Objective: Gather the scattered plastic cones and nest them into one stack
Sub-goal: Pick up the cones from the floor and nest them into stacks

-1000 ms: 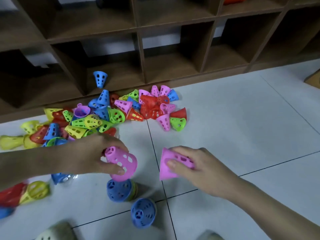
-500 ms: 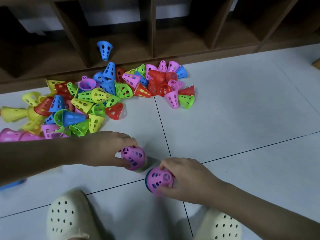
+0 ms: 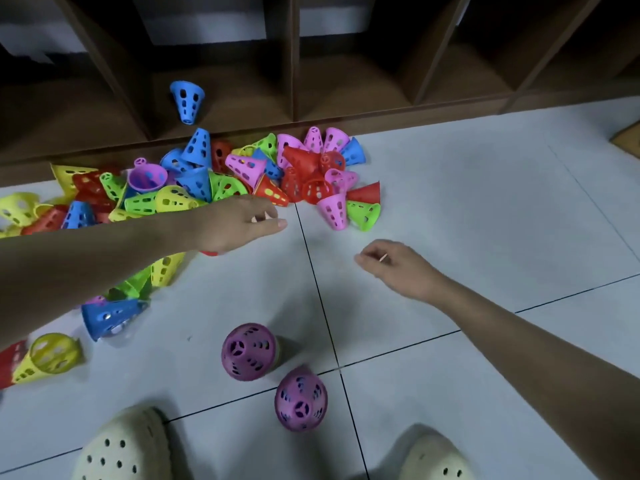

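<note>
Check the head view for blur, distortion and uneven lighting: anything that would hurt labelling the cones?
Head view: wide-angle bending bows the shelf unit edge; its compartments are dark, while the tiled floor is evenly lit with soft shadows. Slight motion blur softens the right hand, left hand and the far-left cones; the two pink-topped stacks stay readable.

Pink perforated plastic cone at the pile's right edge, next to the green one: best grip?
The pink perforated plastic cone lies on its side, wide rim toward the camera. Pinch its tapered wall from above, near the rim; the green plastic cone crowds its right, so approach from the open floor side.
</note>
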A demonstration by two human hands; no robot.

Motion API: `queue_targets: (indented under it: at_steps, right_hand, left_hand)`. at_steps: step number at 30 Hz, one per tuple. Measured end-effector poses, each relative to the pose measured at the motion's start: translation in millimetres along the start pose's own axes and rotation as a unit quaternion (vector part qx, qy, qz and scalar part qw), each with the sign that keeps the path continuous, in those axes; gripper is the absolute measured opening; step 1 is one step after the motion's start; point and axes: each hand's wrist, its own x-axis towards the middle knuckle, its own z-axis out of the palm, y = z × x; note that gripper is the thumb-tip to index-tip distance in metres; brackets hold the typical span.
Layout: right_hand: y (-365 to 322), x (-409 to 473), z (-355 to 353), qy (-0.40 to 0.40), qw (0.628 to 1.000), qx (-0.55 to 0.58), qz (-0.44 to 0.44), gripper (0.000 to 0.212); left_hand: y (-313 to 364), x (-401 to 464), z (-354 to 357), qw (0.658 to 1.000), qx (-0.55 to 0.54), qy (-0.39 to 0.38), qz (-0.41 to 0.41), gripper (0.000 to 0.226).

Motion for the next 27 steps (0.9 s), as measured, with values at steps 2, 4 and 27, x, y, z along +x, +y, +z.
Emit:
queue_targets:
  at_steps: [2,4,27]
  right_hand:
    - [22.9,31.9,-13.8,0.061,0.996,-0.039,0.043,0.030]
    - [39.5,57.2,-23.9,0.068,0.990,-0.093,0.084,0.054]
    - [44.5,121.0,-1.4,-0.014,0.948,-0.270,0.168,0.066]
  left_hand:
    - [-2.2,33.1,8.7,0.997,0.064,0.022,0.043,0.057]
    - [-2.3,64.9,19.5,0.987,0.118,0.039,0.104,0.059]
    - [-35.1,156.4,89.9,0.958,0.254,0.019,0.129,0.054]
